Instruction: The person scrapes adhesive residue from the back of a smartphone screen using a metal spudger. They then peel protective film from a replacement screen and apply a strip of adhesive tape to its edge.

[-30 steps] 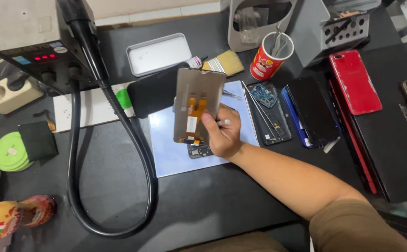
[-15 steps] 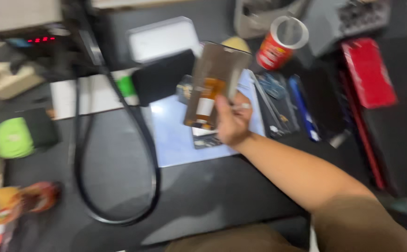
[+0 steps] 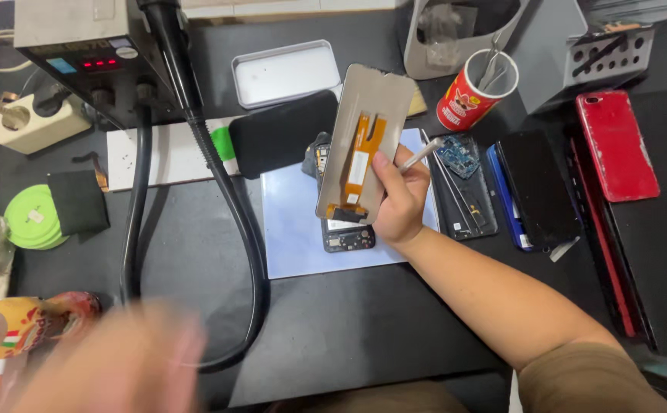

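Head view: my right hand (image 3: 398, 203) grips a phone display panel (image 3: 364, 141), back side up with its orange flex cable showing, and a thin metal tool (image 3: 419, 155), above the pale blue mat (image 3: 303, 229). My left hand (image 3: 119, 367), below-left of the mat, is blurred; I cannot tell its grip.

A red phone (image 3: 617, 145) and black phone (image 3: 537, 190) lie right of the hands, a red cup (image 3: 475, 90) beyond, a hot-air station (image 3: 81, 53) far left.

Black workbench (image 3: 394, 321), pale mat (image 3: 295, 229), red phone (image 3: 616, 145)
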